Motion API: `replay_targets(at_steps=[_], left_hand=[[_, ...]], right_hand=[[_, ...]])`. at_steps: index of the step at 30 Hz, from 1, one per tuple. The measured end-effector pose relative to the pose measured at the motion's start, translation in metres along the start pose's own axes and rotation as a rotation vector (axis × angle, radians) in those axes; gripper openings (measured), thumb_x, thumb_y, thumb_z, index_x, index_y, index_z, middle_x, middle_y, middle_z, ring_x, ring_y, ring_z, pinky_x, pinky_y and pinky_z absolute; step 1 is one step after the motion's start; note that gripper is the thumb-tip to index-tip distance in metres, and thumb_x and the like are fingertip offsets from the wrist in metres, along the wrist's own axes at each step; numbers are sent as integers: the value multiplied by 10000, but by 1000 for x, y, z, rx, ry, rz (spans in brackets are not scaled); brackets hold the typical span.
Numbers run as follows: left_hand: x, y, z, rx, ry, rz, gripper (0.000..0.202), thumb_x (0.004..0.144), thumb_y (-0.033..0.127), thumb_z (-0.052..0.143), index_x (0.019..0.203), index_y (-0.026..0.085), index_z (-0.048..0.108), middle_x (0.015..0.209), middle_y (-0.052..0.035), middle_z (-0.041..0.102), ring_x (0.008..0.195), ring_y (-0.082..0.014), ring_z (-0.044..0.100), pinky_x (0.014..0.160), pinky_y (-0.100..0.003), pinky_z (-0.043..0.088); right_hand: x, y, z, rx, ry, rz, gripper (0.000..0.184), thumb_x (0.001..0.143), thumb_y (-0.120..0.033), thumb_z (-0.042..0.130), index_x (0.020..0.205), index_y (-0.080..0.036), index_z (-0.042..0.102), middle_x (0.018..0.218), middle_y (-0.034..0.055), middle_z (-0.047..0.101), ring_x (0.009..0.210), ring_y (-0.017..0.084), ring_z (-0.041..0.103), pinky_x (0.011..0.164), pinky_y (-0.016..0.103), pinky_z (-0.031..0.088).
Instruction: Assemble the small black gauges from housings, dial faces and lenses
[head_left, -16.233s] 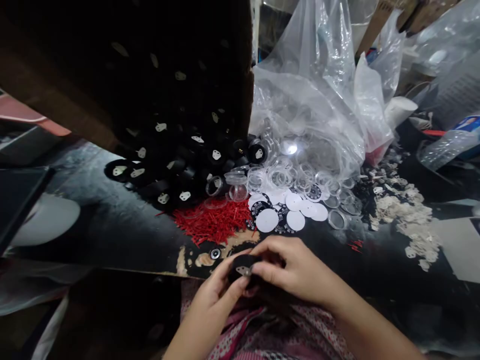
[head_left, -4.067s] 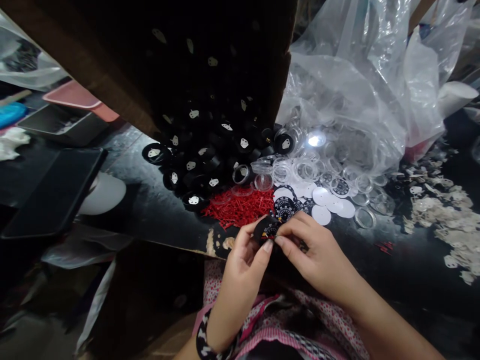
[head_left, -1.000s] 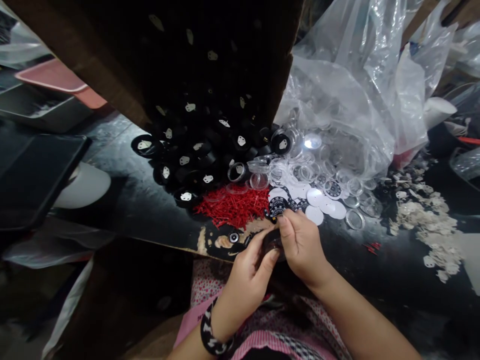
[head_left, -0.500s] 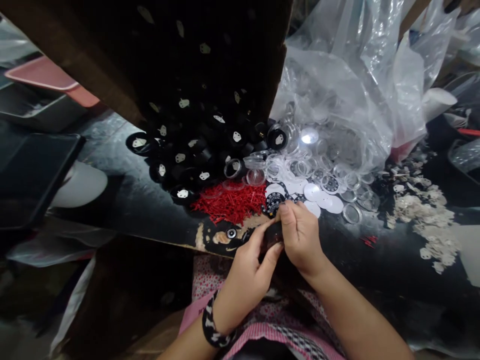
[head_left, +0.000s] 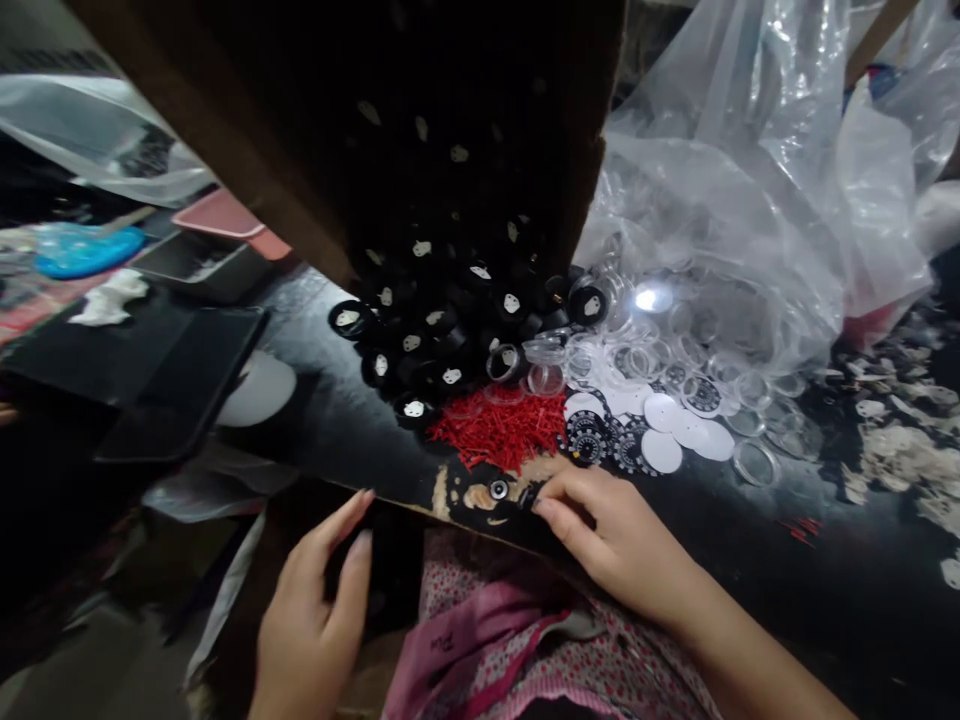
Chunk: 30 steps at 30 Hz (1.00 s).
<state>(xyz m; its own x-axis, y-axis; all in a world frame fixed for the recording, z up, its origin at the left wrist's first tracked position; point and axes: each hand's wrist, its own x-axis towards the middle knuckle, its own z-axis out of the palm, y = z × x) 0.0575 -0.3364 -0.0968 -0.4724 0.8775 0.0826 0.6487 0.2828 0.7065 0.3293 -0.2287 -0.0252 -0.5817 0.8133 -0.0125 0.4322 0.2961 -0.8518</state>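
My left hand [head_left: 319, 600] is off the table's front edge at the left, thumb and fingers apart with nothing between them. At the front edge, my right hand [head_left: 607, 525] has its thumb and forefinger closed at a small black part [head_left: 527, 497], whose exact kind I cannot make out. Just left of it a small ring-shaped piece [head_left: 499, 489] lies on the worn tabletop. Behind is a heap of thin red pointers [head_left: 502, 428], with black printed dials [head_left: 587, 440] to its right. White discs [head_left: 661, 452] lie beside the dials.
Black round cases [head_left: 414, 410] with pale plates spill from a cardboard box [head_left: 592, 190]. Clear rings [head_left: 756, 463] lie before a plastic bag [head_left: 690, 200]. Pale flat pieces [head_left: 892, 450] are piled at right. A dark tray [head_left: 187, 385] and white container [head_left: 259, 390] stand left.
Both hands were together around a dark round piece. They are now apart: the left hand has moved left, without the piece, and the right is lower at the table edge. The view has shifted left.
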Motion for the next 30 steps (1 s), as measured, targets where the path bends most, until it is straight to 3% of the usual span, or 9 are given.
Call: replay_targets(at_steps=[4, 9, 14, 16, 18, 20, 23, 26, 30], left_hand=[[58, 46, 22, -19, 83, 101, 544, 861, 463, 557, 1328, 194, 490, 1253, -135, 583, 1081, -281, 594, 985, -468, 458], [99, 49, 41, -25, 133, 106, 578, 790, 487, 657, 1283, 217, 523, 1147, -108, 626, 1076, -290, 586, 994, -486, 444], [67, 52, 30, -192, 151, 82, 539, 863, 432, 588, 1344, 232, 449, 1284, -119, 567, 1169, -265, 569, 1017, -457, 458], [38, 63, 29, -291, 6, 162, 597, 831, 388, 650, 1376, 286, 428, 1347, -86, 543, 1256, -269, 516, 1093, -473, 390], [10, 75, 34, -391, -272, 216, 641, 788, 329, 713, 1374, 340, 453, 1380, -43, 551, 1312, -272, 476, 1142, -478, 331], [-11, 86, 44, -591, -504, 77, 589, 804, 306, 703, 1352, 363, 494, 1397, -20, 562, 1327, -266, 472, 1133, -452, 359], [-22, 100, 59, -1028, -692, -362, 438, 819, 321, 693, 1249, 328, 610, 1350, -34, 615, 1261, -269, 549, 1026, -380, 491], [-19, 111, 63, -1284, -731, -692, 350, 776, 284, 744, 1123, 274, 697, 1246, -55, 685, 1118, -267, 655, 896, -313, 571], [-14, 118, 58, -1394, -659, -809, 326, 747, 248, 773, 1068, 257, 712, 1176, -61, 720, 1026, -244, 698, 846, -272, 582]], right_hand=[[-2, -4, 2, -38, -10, 24, 175, 951, -259, 477, 828, -228, 598, 810, -20, 654, 737, 148, 578, 720, 282, 390], [-13, -2, 5, -35, -44, 125, 208, 947, -293, 456, 822, -226, 607, 788, -2, 654, 754, 180, 583, 681, 299, 387], [-10, -1, 7, 124, -24, 199, 186, 939, -322, 471, 986, -227, 624, 820, 4, 655, 756, 173, 601, 704, 303, 417], [-5, -1, 8, 288, -30, 214, 251, 941, -351, 482, 1118, -213, 594, 827, 6, 646, 752, 163, 608, 706, 292, 438], [-3, -1, 9, 414, -25, 188, 280, 949, -382, 487, 1132, -194, 587, 890, 22, 649, 814, 166, 615, 740, 289, 454], [-2, -1, 8, 458, 2, 161, 254, 953, -389, 499, 1063, -186, 605, 987, 41, 655, 901, 173, 613, 795, 290, 461], [-3, 3, -1, 391, -6, 180, 251, 965, -394, 484, 1008, -186, 618, 954, 36, 670, 878, 169, 625, 783, 287, 481], [0, 12, -18, -10, 50, 185, 249, 941, -367, 539, 1083, -189, 638, 998, 66, 655, 916, 211, 618, 825, 351, 487], [11, 28, -38, -665, 101, 106, 461, 850, -240, 664, 1298, -211, 557, 1211, 132, 547, 1073, 308, 527, 940, 485, 427]])
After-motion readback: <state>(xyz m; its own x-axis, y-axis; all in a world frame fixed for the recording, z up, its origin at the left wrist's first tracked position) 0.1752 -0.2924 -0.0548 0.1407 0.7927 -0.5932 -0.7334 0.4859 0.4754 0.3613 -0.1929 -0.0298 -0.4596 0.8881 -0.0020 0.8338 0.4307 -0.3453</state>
